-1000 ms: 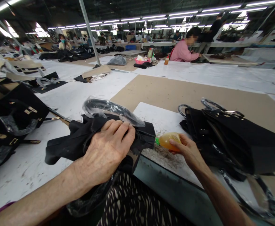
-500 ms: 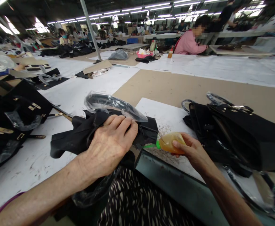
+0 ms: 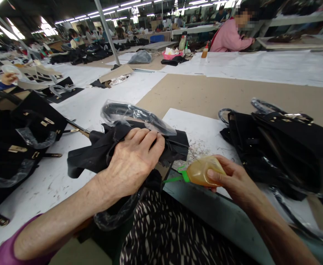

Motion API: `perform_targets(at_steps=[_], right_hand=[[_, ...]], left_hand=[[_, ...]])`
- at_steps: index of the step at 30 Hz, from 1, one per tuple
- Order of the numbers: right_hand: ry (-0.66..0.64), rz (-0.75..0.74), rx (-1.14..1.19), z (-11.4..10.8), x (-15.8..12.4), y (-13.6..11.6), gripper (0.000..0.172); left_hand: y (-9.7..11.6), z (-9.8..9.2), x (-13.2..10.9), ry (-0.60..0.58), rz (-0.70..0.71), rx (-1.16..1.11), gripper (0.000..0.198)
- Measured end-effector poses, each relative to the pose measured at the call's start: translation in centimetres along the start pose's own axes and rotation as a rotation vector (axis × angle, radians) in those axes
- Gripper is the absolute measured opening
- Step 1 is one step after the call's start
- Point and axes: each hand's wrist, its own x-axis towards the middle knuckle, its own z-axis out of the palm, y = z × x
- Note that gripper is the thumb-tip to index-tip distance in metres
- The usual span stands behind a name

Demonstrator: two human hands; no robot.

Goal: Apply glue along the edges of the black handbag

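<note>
My left hand (image 3: pixel 137 158) is closed over the bunched fabric of a black handbag (image 3: pixel 91 154) at the table's near edge. Clear plastic wraps the bag's curved handle (image 3: pixel 139 113), which arches up beyond my knuckles. In my right hand (image 3: pixel 233 178) lies a squeeze bottle (image 3: pixel 201 171) of amber liquid, tilted on its side with the thumb on top. Its thin green nozzle (image 3: pixel 174 179) points left, and the tip is at the bag's lower right edge. Whether the tip touches the bag I cannot tell. The left fingertips are partly hidden in the fabric.
Black handbags with plastic-wrapped handles lie to the right (image 3: pixel 291 147) and in a pile at left (image 3: pixel 14 143). Thread scraps litter the white paper (image 3: pixel 178 117). Farther back are a metal post (image 3: pixel 107 33), another amber bottle (image 3: pixel 204 52) and a person in a pink top (image 3: pixel 230 36).
The squeeze bottle has come slightly lower and its nozzle now shows lower along the bag's edge. My left hand keeps its grip. The whole view has shifted a little.
</note>
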Motion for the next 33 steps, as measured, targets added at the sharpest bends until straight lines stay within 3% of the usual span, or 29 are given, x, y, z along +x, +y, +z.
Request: perform_targets(at_steps=[9,19,33], right_hand=[[-0.023,0.023,0.058,0.7,-1.4,0.2,0.036],[0.108,0.099,0.285,1.1,-1.4,2.5,0.046],[0.054,0.090,0.234,1.5,-2.4,2.9,0.039]], left_hand=[[0.1,0.3,0.0,0.006,0.004,-0.013,0.027],[0.1,0.3,-0.5,-0.006,-0.001,-0.027,0.027],[0.3,0.6,-0.3,-0.006,-0.015,0.004,0.026]])
